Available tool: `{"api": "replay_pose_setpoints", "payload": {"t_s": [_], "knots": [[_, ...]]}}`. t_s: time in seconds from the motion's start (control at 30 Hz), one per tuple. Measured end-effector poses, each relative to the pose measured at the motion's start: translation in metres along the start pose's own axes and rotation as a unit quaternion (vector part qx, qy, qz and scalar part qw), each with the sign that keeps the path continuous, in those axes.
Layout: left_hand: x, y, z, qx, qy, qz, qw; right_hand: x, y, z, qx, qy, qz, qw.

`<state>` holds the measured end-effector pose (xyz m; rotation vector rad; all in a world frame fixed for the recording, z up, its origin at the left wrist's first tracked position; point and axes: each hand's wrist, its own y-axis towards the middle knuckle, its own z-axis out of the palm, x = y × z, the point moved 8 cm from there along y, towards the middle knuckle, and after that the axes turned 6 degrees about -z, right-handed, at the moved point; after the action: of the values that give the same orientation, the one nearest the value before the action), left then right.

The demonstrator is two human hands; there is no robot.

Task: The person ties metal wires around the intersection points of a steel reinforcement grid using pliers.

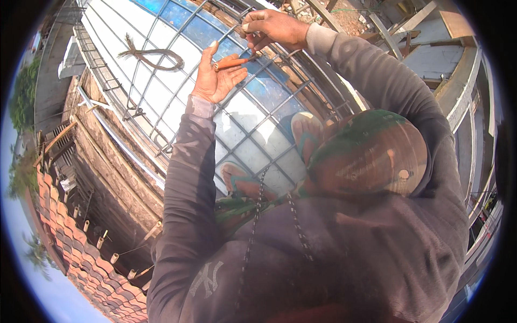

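Note:
Palm up over the steel rebar mesh [249, 133], my left hand [212, 78] has its thumb apart and its fingers partly spread. An orange-brown handled tool with a thin metal end [230, 63], which looks like a tying hook, is held across those fingers. My right hand [277, 29] is further right, at the thicker bars along the far edge of the mesh. Its fingertips are pinched together beside a bar; what is between them is too small to make out. A looped bundle of thin tie wire [161, 59] lies on the mesh left of my left hand.
White panels [186, 59] and blue plastic sheeting [207, 29] lie under the mesh. My sandalled feet [307, 132] stand on it. Boards and timber formwork [458, 81] are at right. Left, below the mesh edge, are a wooden structure [116, 161] and a tiled roof [81, 253].

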<state>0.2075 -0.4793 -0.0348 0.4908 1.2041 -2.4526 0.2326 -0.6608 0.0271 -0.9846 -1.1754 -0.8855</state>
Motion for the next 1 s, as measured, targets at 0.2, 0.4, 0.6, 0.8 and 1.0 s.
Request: {"api": "replay_pose_setpoints", "payload": {"t_s": [0.2, 0.4, 0.6, 0.8, 1.0], "knots": [[-0.037, 0.006, 0.028, -0.054, 0.291, -0.128, 0.947, -0.002, -0.007, 0.015, -0.018, 0.051, 0.000, 0.999], [-0.040, 0.017, 0.039, -0.100, 0.433, -0.201, 0.873, -0.016, -0.030, 0.009, -0.110, 0.187, -0.017, 0.976], [-0.025, 0.015, 0.029, -0.046, 0.409, -0.255, 0.875, -0.047, -0.062, -0.003, -0.208, 0.088, 0.045, 0.973], [-0.018, 0.016, 0.022, -0.042, 0.456, -0.304, 0.835, -0.194, -0.128, 0.015, -0.215, -0.004, 0.227, 0.950], [-0.025, 0.012, 0.013, -0.118, 0.660, -0.322, 0.669, -0.274, -0.117, 0.054, -0.126, 0.059, 0.180, 0.974]]}}
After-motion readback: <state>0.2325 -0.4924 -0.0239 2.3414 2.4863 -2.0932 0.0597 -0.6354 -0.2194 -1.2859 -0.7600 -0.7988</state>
